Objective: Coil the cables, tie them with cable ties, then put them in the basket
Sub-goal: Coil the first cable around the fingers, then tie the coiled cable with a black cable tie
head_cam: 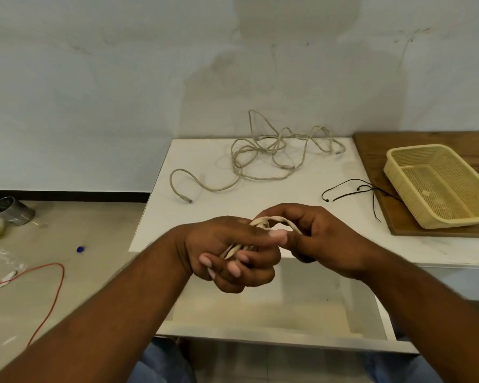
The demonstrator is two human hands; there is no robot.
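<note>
Early stage: nothing is tied and nothing is in the basket (440, 189), which sits empty on the wooden board (376, 161) at right. One cream cable (277, 218) is partly coiled above the near edge of the white table (260, 194); left hand (227, 250) grips the bundle with fingers curled round it, and right hand (327, 239) pinches the top loop. Still to do: the grey network cables (236, 161) tangled at the back. Four plug ends show, so likely two cables. Black ties (365, 186) lie beside the basket, at least two; exact count unclear.
</note>
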